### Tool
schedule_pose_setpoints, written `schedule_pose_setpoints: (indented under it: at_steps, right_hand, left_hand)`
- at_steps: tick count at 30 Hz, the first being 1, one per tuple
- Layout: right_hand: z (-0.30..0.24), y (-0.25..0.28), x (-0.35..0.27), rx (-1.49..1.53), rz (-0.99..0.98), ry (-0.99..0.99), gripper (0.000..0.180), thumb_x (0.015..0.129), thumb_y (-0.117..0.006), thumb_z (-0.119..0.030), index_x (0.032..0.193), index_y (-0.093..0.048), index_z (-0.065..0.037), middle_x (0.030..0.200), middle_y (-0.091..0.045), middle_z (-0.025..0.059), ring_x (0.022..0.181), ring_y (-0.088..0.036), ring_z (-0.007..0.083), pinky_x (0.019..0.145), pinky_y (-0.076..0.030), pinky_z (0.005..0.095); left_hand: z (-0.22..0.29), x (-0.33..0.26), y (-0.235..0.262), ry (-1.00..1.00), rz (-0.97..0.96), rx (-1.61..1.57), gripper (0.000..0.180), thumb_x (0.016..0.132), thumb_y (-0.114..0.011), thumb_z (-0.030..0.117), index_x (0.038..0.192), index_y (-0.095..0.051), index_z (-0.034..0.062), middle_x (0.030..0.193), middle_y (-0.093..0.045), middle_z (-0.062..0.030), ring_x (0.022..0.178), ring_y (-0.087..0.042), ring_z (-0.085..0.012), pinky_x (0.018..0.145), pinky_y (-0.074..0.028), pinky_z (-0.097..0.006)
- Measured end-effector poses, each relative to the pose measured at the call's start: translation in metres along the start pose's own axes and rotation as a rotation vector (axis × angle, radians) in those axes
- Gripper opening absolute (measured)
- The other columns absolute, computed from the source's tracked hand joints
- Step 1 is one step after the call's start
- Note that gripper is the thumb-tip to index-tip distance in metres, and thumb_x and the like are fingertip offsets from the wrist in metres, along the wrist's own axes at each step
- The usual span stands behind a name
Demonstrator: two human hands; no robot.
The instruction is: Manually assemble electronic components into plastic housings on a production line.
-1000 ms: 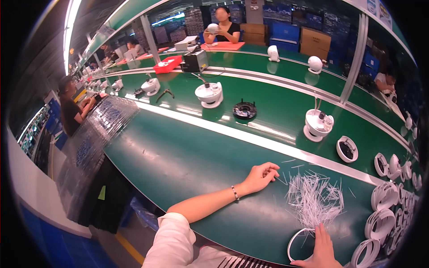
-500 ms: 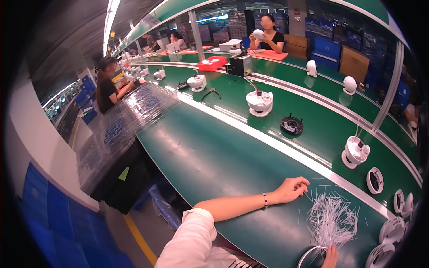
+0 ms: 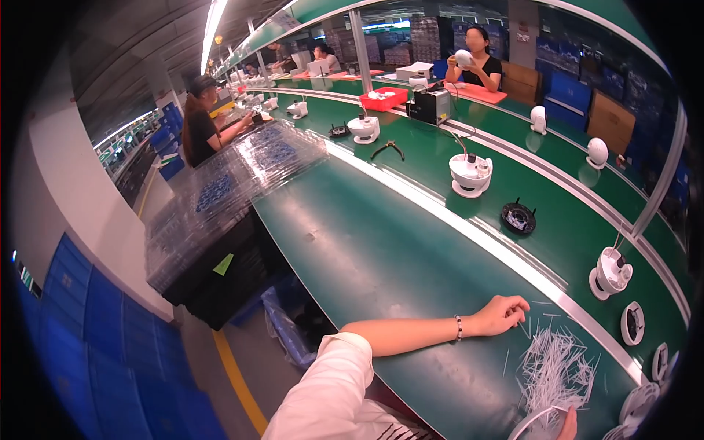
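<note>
A loose pile of thin white strips [image 3: 551,370] lies on the green bench at the lower right. At the pile's upper left is my left hand [image 3: 502,315], its fingers curled together. A thin strip shows by its fingertips, but whether they pinch it is unclear. My right hand [image 3: 569,425], partly cut off by the lower edge, grips a curved white plastic part [image 3: 529,421] at the near end of the pile. Most of that part is hidden or out of view.
White device bodies [image 3: 471,174] and a black round part [image 3: 518,218] stand on the conveyor [image 3: 418,158] beyond the bench [image 3: 330,220]. White shells [image 3: 639,402] crowd the right edge. Pliers [image 3: 388,150] lie farther off. Clear plastic trays [image 3: 235,172] are stacked left; co-workers [image 3: 480,62] sit around.
The whole view has shifted, so the scene sits farther right. The white part by my right hand is tilted up more and shows more of its wall. My left hand stays by the pile.
</note>
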State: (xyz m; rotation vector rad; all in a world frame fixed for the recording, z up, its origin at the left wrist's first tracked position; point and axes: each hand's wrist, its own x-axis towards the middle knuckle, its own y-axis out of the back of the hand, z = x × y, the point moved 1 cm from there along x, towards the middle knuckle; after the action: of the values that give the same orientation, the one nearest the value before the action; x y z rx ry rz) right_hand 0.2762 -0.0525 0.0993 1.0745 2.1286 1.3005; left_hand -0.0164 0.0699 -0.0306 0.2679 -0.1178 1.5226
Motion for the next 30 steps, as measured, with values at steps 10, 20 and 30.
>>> schedule_pose_setpoints:
  at_steps: [10, 20, 30]
  right_hand:
    - [0.046, -0.017, 0.01, -0.014, 0.028, 0.196, 0.114, 0.045, -0.079, -0.041, 0.128, -0.016, 0.005, 0.129, -0.021, 0.0284, 0.118, -0.025, 0.0444, 0.097, -0.023, 0.0488]
    - [0.056, -0.004, 0.0, 0.077, 0.078, 0.122, 0.103, 0.051, -0.077, -0.038, 0.127, -0.021, 0.002, 0.13, -0.021, 0.0254, 0.118, -0.025, 0.0452, 0.092, -0.027, 0.0504]
    - [0.073, 0.008, 0.006, 0.175, 0.171, 0.082, 0.107, 0.051, -0.078, -0.04, 0.126, -0.017, 0.006, 0.128, -0.022, 0.0271, 0.116, -0.027, 0.0446, 0.093, -0.027, 0.0499]
  left_hand:
    - [0.004, 0.012, 0.012, 0.062, 0.206, -0.059, 0.017, 0.087, -0.043, 0.008, 0.097, -0.054, 0.0019, 0.08, -0.062, -0.0072, 0.062, -0.058, -0.0089, 0.053, -0.046, -0.019]
    - [-0.017, 0.187, 0.055, -0.387, 0.428, 1.13, 0.024, 0.073, -0.054, 0.011, 0.096, -0.054, 0.0043, 0.094, -0.058, -0.0119, 0.09, -0.054, -0.0279, 0.076, -0.044, -0.038]
    - [-0.033, 0.255, 0.052, 0.222, 0.122, 1.344, 0.051, 0.068, -0.065, 0.022, 0.113, -0.046, 0.0068, 0.115, -0.05, -0.0133, 0.108, -0.047, -0.0273, 0.088, -0.041, -0.038]
